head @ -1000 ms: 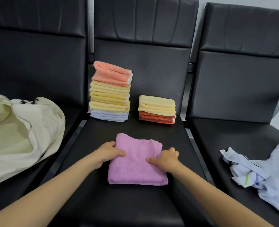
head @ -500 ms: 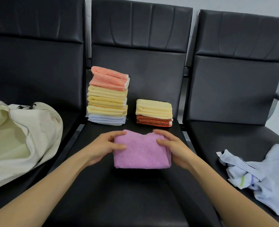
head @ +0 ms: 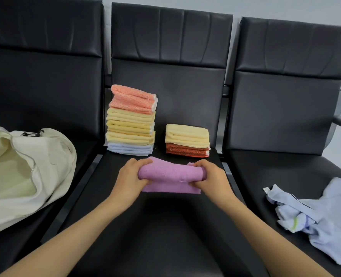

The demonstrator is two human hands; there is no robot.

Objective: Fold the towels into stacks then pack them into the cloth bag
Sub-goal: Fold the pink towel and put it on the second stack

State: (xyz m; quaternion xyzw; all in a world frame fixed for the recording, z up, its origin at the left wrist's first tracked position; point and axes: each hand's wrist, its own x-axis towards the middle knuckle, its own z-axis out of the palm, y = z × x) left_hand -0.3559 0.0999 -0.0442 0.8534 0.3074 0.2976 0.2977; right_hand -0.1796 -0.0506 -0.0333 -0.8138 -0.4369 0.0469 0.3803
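"Where is the purple towel (head: 169, 176)?"

"Folded, in both hands, low over the middle seat (head: 165, 226). The left hand (head: 132, 179) grips its left end. The right hand (head: 209, 178) grips its right end. Fingers are curled round it."

"Which way does it lie?"

"Its long side runs left to right."

"Where should it go?"

"I think on the short stack (head: 187, 139). That sits just behind the towel, a bit to the right, so the right hand is nearer. It lies long the same way, so no turning. The tall stack (head: 131, 124) is behind on the left."

"And the cloth bag (head: 35, 172)?"

"On the left seat, well apart."
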